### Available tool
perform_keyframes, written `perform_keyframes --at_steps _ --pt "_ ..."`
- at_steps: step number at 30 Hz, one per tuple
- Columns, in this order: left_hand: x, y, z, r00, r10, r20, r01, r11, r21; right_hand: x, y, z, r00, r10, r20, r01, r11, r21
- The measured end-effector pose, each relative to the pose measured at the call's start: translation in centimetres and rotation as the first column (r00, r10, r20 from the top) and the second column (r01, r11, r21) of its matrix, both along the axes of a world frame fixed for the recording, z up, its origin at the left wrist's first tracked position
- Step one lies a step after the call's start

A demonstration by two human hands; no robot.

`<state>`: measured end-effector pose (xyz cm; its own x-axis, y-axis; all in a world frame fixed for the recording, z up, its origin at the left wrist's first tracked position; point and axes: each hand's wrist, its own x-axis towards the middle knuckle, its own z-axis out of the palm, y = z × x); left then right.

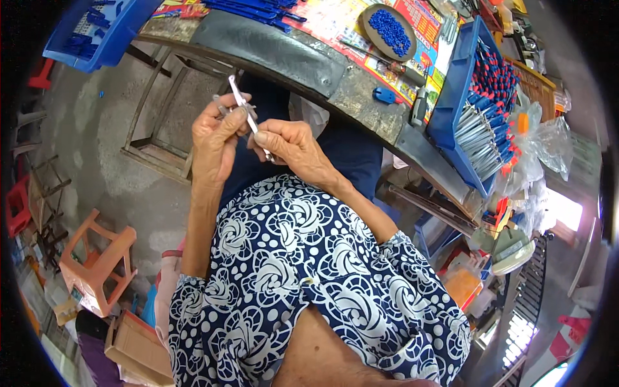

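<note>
Metal is what we see between the hands: a thin silvery metal strip (248, 117), tilted, running from about eleven o'clock down to five o'clock; our left hand (216, 138) pinches its upper part between thumb and fingers, with a small bunch of grey metal pieces (224, 108) tucked in the same grip; our right hand (290, 145) has its fingers pressed together on the strip's lower end, touching it; both hands are held in the air above the lap, near the rounded edge of the worn grey surface (303, 61). At two o'clock from the hands a blue plastic tray (454, 97) of silvery pins with red and blue heads (490, 109) rests on that surface; at one o'clock a grey oval dish (369, 26) holds small blue pieces (391, 31); at eleven o'clock another blue plastic bin (97, 39) overhangs the floor; at seven o'clock an orange plastic stool (97, 261) lies on the concrete.
</note>
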<state>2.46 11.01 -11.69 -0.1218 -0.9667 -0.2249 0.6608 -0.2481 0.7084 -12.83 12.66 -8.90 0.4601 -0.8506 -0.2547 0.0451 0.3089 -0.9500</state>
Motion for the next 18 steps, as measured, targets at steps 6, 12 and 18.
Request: perform_keyframes --at_steps 6,12,18 --pt "-0.7 -0.4 -1.1 0.994 -0.107 -0.001 0.107 0.994 0.029 -0.6 0.1 -0.2 0.996 -0.029 -0.082 0.029 1.000 -0.001" --pt "-0.3 -0.3 -1.7 0.972 -0.094 -0.214 0.117 0.988 0.097 -3.7 -0.8 2.7 0.789 -0.497 -0.361 0.329 0.838 -0.434" --pt "-0.3 -0.2 -1.1 0.971 -0.113 -0.212 0.130 0.989 0.064 -8.3 -4.4 1.6 0.425 -0.741 -0.520 0.219 0.641 -0.735"
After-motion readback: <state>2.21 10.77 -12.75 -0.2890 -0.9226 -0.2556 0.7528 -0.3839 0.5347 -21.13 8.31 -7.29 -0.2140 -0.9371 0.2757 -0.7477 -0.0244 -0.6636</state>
